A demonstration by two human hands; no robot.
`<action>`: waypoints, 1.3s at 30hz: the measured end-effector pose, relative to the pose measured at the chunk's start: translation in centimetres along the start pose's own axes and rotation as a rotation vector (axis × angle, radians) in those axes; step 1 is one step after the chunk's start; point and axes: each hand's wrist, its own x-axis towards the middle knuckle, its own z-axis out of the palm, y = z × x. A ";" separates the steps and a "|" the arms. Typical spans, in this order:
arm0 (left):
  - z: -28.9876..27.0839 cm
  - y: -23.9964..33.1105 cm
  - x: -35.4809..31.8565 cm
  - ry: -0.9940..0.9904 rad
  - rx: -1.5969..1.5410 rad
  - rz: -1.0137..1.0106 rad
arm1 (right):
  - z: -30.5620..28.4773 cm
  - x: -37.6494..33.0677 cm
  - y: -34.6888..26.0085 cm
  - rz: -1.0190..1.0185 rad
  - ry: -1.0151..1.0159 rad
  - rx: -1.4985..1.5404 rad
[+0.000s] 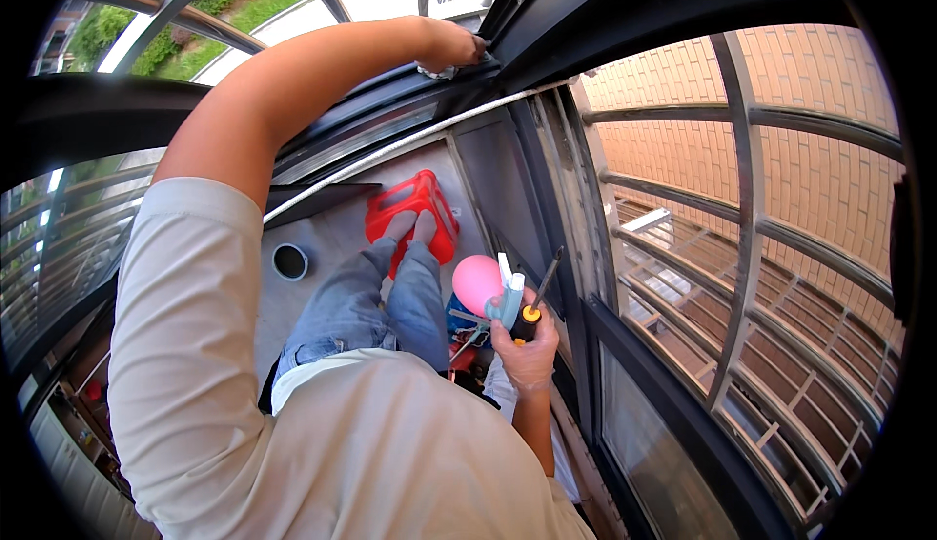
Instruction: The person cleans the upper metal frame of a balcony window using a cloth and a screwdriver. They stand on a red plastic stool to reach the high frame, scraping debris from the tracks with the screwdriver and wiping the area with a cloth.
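My left arm stretches up and across to the corner of the dark window frame (390, 86). There my left hand (454, 44) is closed on a crumpled whitish cloth (439, 73), pressed against the frame; most of the cloth is hidden under the fingers. At the lower right, my right hand (528, 357) grips two things together. One is a spray bottle (477, 284) with a round pink body and a grey-and-white trigger head. The other is a screwdriver (530, 316) with a black and yellow handle, its dark shaft pointing up.
I stand on a red plastic stool (444, 218). A dark round bucket (290, 262) is on the floor to its left. A white rope (390, 148) crosses below my left arm. Metal bars (747, 199) line the outside, before a brick wall. Blue and red items (459, 320) lie beside my legs.
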 end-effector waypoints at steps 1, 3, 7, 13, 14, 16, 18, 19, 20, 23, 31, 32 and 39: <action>0.7 -0.3 0.0 0.030 0.012 0.020 | -0.1 -0.1 0.0 0.007 0.000 0.000; 0.3 0.1 -0.2 0.094 0.071 0.049 | -0.1 -0.3 0.3 0.004 0.007 -0.009; 0.0 0.6 -0.1 0.130 0.193 0.042 | -0.4 -0.5 1.3 0.005 -0.014 -0.037; 1.6 0.8 -0.7 0.071 -0.030 -0.169 | -0.2 -1.1 1.5 -0.010 0.010 -0.019; 1.8 0.9 -1.4 0.062 -0.153 -0.244 | -0.1 -1.2 1.6 -0.016 0.034 -0.003; 3.3 1.0 -3.1 0.078 -0.199 -0.258 | -0.2 -1.4 1.5 0.034 -0.034 0.015; 4.7 1.4 -4.6 0.117 -0.196 -0.267 | -0.2 -1.4 1.3 0.041 -0.078 0.005; 5.2 1.4 -5.4 0.119 -0.117 -0.207 | -0.2 -1.3 1.2 0.027 -0.094 -0.015; 5.2 1.6 -6.0 0.126 -0.166 -0.210 | -0.2 -1.2 1.2 0.015 -0.109 -0.038; 5.3 2.6 -7.8 0.105 -0.122 -0.212 | -0.3 -1.1 0.8 0.005 -0.128 -0.011; 8.1 2.2 -9.1 0.128 0.044 -0.150 | -0.1 -0.5 0.7 -0.093 -0.078 0.013; 8.7 2.4 -9.4 0.161 -0.027 -0.199 | 0.0 -0.5 0.5 -0.094 -0.075 0.018; 8.0 4.8 -10.9 0.224 0.212 -0.218 | -1.0 -1.3 0.8 -0.036 -0.041 0.022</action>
